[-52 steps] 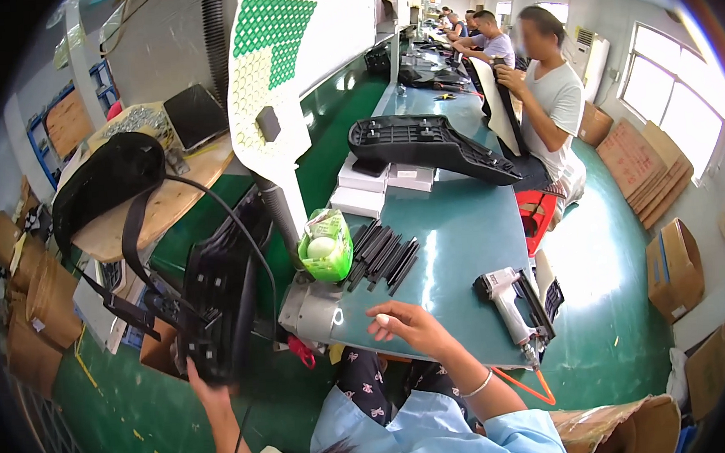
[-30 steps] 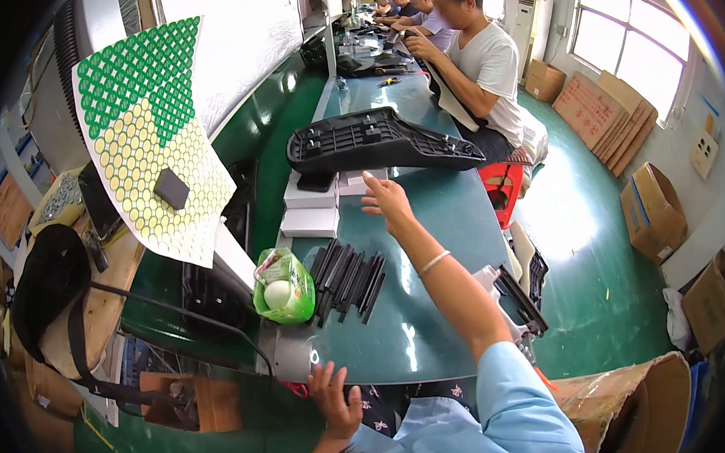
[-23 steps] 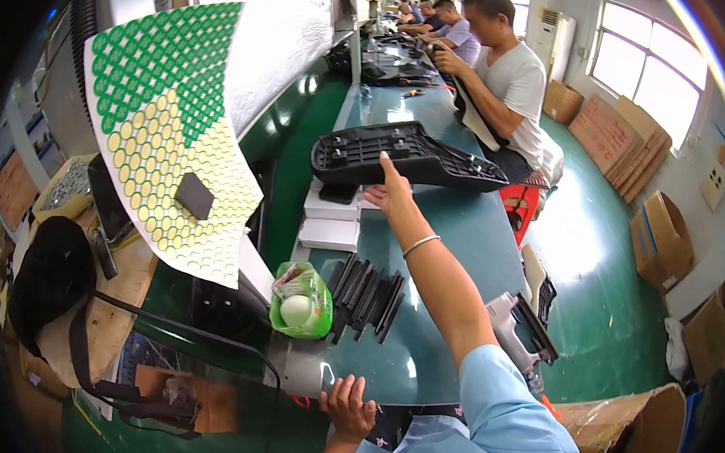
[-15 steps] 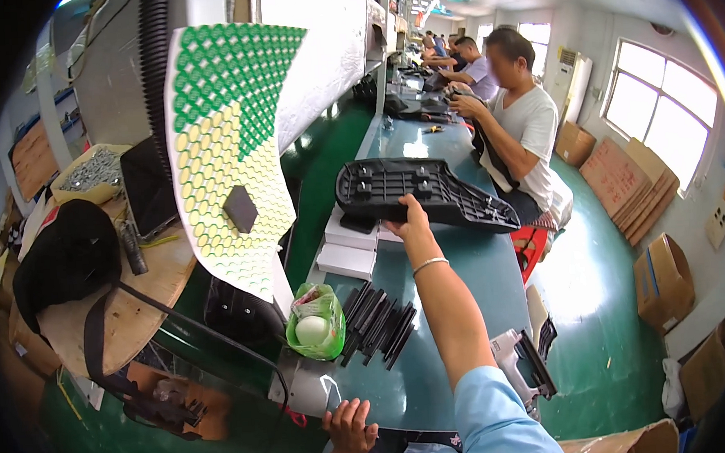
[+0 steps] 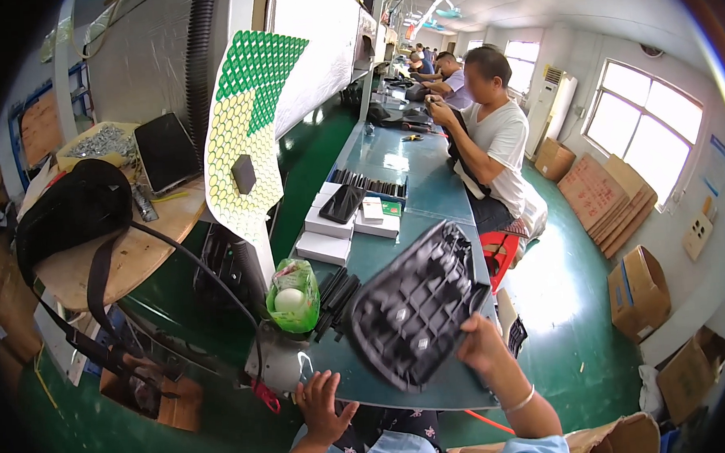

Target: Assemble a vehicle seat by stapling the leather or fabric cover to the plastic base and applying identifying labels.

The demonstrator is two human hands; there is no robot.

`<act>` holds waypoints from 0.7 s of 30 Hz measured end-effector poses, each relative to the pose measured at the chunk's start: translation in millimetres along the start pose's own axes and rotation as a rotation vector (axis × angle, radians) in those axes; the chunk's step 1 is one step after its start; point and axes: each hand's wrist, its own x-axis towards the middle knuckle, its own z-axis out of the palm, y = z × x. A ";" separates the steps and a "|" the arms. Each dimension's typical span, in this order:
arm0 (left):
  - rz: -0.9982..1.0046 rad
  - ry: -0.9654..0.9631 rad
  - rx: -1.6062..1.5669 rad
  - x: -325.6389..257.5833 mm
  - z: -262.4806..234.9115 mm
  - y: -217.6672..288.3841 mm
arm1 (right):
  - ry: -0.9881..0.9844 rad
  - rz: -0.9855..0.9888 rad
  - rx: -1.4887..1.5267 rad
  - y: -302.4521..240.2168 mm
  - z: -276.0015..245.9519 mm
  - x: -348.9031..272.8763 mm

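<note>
A black plastic shell [image 5: 412, 306], long and ribbed on the side I see, is tilted above the near end of the blue-green table [image 5: 413, 166]. My right hand [image 5: 485, 351] grips its right edge, with the fingers closed on it; the shell is slightly smeared by motion. My left hand [image 5: 322, 402] lies at the table's near edge with fingers spread and nothing in them. Just beyond it stand a green plastic bag [image 5: 295, 316] with a pale round thing inside, and several black strips [image 5: 333, 298], partly hidden by the shell.
White boxes [image 5: 324, 246] carry a black phone [image 5: 344, 203]. Behind them is a tray of black strips [image 5: 368, 185]. A green-and-yellow sticker sheet [image 5: 246, 126] stands at left, beside a wooden table [image 5: 123, 264] with a black bag. A co-worker [image 5: 493, 138] sits farther along, on the right.
My right hand has brought the shell nearer and tilted it up, uncovering the boxes and the tray. My left hand stays by the table edge, its fingers more spread. The view has shifted.
</note>
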 end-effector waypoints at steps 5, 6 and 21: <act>-0.312 0.008 -1.134 -29.4 -18.2 15.6 | 0.079 0.078 -0.148 63.2 1.1 -52.2; -0.299 0.026 -1.349 -34.8 -23.1 22.2 | 0.048 0.089 -0.152 78.5 -4.0 -54.7; -1.093 0.242 -1.944 -49.7 -107.9 5.7 | -0.206 0.033 -0.590 176.5 54.0 -88.7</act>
